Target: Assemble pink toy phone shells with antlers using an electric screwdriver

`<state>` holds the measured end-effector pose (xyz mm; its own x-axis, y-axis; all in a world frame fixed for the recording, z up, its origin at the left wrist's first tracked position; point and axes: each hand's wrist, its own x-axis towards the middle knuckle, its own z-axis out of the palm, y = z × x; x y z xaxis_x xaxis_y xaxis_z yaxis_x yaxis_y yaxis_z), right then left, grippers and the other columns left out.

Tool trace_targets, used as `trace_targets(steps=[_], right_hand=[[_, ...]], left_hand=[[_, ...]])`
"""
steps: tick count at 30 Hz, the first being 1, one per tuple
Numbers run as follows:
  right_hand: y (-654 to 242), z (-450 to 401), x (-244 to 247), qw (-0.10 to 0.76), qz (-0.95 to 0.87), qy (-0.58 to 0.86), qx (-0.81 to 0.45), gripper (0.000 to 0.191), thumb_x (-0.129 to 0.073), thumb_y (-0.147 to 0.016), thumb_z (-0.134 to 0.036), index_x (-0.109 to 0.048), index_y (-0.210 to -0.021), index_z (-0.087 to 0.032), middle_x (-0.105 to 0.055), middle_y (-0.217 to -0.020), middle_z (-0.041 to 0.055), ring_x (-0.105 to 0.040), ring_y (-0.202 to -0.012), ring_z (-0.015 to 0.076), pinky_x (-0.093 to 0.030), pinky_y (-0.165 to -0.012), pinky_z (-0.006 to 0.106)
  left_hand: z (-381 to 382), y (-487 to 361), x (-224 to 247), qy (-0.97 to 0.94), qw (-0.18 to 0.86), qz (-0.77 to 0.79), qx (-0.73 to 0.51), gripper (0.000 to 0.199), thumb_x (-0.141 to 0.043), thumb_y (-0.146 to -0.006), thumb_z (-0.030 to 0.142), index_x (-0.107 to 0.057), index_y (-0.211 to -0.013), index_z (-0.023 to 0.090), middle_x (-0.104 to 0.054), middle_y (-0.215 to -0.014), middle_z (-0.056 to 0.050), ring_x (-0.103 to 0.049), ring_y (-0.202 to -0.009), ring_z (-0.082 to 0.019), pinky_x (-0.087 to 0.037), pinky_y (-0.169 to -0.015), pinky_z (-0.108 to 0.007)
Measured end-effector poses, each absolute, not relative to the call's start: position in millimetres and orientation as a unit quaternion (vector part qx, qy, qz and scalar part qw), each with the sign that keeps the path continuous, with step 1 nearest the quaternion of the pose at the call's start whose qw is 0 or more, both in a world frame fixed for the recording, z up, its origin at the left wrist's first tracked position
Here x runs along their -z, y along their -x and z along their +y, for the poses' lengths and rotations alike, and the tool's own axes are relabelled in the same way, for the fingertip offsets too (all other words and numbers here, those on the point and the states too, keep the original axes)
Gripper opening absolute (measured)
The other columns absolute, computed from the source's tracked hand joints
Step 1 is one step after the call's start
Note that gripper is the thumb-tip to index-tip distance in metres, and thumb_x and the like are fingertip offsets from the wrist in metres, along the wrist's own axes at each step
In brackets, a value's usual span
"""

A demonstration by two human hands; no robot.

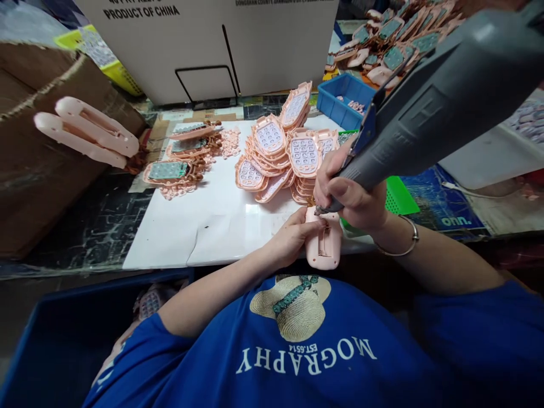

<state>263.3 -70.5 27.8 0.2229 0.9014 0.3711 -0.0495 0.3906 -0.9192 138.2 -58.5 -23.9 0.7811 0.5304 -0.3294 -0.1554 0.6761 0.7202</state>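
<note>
Your left hand point(293, 238) steadies a phone shell point(323, 245) at the bench's point(178, 226) near edge, the electric screwdriver point(425, 107) in your right hand point(352, 195) above it. Behind lie stacked keypad shells point(276, 158); a parts bin point(346, 99) sits at the far right.

I see a heap of pink plastic keypad shells point(276, 158) on the white sheet point(204, 221) covering the surface. Left of it lie pink shells with green circuit boards point(170, 170). Behind stand a white printed cardboard carton point(204, 45) and a blue plastic bin point(344, 99); a brown cardboard box point(38, 158) sits far left.
</note>
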Motion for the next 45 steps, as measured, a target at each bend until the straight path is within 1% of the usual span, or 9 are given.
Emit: trace_targets(steps=[5, 10, 13, 17, 22, 30, 36, 42, 45], right_hand=[[-269.5, -72.5, -47.1, 0.690, -0.503, 0.334, -0.400, 0.029, -0.079, -0.078, -0.044, -0.062, -0.089, -0.025, -0.053, -0.060, -0.0057, -0.047, -0.046, 0.0103, -0.039, -0.045, 0.026], [-307.0, -58.3, -72.3, 0.756, -0.500, 0.341, -0.251, 0.036, -0.081, -0.074, -0.051, -0.063, -0.092, -0.025, -0.051, -0.063, -0.0064, -0.045, -0.045, 0.0102, -0.036, -0.044, 0.028], [-340.5, -36.6, -62.4, 0.759, -0.472, 0.424, -0.148, 0.040, -0.081, -0.071, -0.056, -0.059, -0.092, -0.030, -0.052, -0.066, -0.0063, -0.046, -0.052, 0.0119, -0.038, -0.051, 0.031], [-372.2, -10.9, -34.8, 0.737, -0.430, 0.501, -0.142, 0.050, -0.076, -0.064, -0.069, -0.051, -0.089, -0.034, -0.054, -0.066, -0.0066, -0.041, -0.058, 0.0143, -0.035, -0.055, 0.034], [-376.6, -7.6, -25.3, 0.716, -0.428, 0.532, -0.145, 0.049, -0.073, -0.063, -0.069, -0.050, -0.090, -0.036, -0.053, -0.063, -0.0070, -0.043, -0.059, 0.0159, -0.035, -0.059, 0.036], [-374.2, -6.7, -22.6, 0.725, -0.409, 0.533, -0.153, 0.056, -0.074, -0.051, -0.076, -0.054, -0.084, -0.035, -0.051, -0.055, -0.0073, -0.041, -0.058, 0.0160, -0.032, -0.060, 0.036], [-373.0, -11.2, -32.7, 0.723, -0.417, 0.531, -0.146, 0.055, -0.074, -0.055, -0.073, -0.052, -0.086, -0.033, -0.052, -0.061, -0.0069, -0.041, -0.056, 0.0145, -0.034, -0.059, 0.034], [-327.7, -54.6, -72.1, 0.735, -0.453, 0.487, -0.134, 0.029, -0.069, -0.075, -0.059, -0.054, -0.084, -0.035, -0.047, -0.064, -0.0038, -0.043, -0.054, 0.0179, -0.035, -0.055, 0.035], [-292.7, -87.9, -86.7, 0.728, -0.472, 0.451, -0.207, 0.029, -0.071, -0.078, -0.058, -0.060, -0.087, -0.034, -0.042, -0.060, -0.0026, -0.045, -0.049, 0.0190, -0.034, -0.048, 0.036]], left_hand=[[-61.4, -137.7, 20.0, -0.359, 0.872, 0.267, -0.199, 0.037, -0.078, -0.071, 0.023, -0.061, -0.103, 0.015, -0.071, -0.094, -0.005, -0.064, -0.083, -0.019, -0.049, -0.080, -0.031], [-61.6, -122.7, 14.0, -0.362, 0.881, 0.275, -0.132, 0.040, -0.082, -0.071, 0.025, -0.065, -0.106, 0.014, -0.072, -0.092, -0.006, -0.065, -0.076, -0.016, -0.049, -0.075, -0.028], [-61.2, -111.0, 14.7, -0.334, 0.902, 0.268, -0.056, 0.037, -0.085, -0.068, 0.026, -0.070, -0.099, 0.013, -0.073, -0.087, -0.006, -0.065, -0.071, -0.014, -0.048, -0.069, -0.026], [-61.4, -104.0, 17.3, -0.316, 0.913, 0.254, -0.044, 0.038, -0.085, -0.069, 0.025, -0.071, -0.101, 0.013, -0.075, -0.092, -0.009, -0.067, -0.076, -0.016, -0.050, -0.073, -0.026], [-60.0, -104.5, 16.2, -0.297, 0.920, 0.233, -0.108, 0.044, -0.080, -0.076, 0.033, -0.068, -0.115, 0.016, -0.075, -0.108, -0.013, -0.072, -0.094, -0.025, -0.054, -0.090, -0.037], [-59.1, -103.1, 18.1, -0.300, 0.908, 0.251, -0.147, 0.041, -0.077, -0.079, 0.026, -0.067, -0.117, 0.017, -0.074, -0.110, -0.012, -0.072, -0.094, -0.024, -0.054, -0.089, -0.037], [-59.5, -102.0, 17.8, -0.303, 0.905, 0.255, -0.158, 0.040, -0.077, -0.078, 0.021, -0.068, -0.117, 0.016, -0.073, -0.113, -0.011, -0.070, -0.091, -0.019, -0.053, -0.085, -0.031], [-63.1, -101.6, 14.5, -0.272, 0.911, 0.255, -0.178, 0.046, -0.078, -0.077, 0.021, -0.064, -0.120, 0.016, -0.074, -0.112, -0.012, -0.072, -0.097, -0.024, -0.055, -0.091, -0.038], [-63.7, -102.0, 14.4, -0.258, 0.912, 0.254, -0.193, 0.041, -0.075, -0.079, 0.019, -0.065, -0.119, 0.016, -0.074, -0.111, -0.011, -0.072, -0.097, -0.023, -0.056, -0.092, -0.038]])
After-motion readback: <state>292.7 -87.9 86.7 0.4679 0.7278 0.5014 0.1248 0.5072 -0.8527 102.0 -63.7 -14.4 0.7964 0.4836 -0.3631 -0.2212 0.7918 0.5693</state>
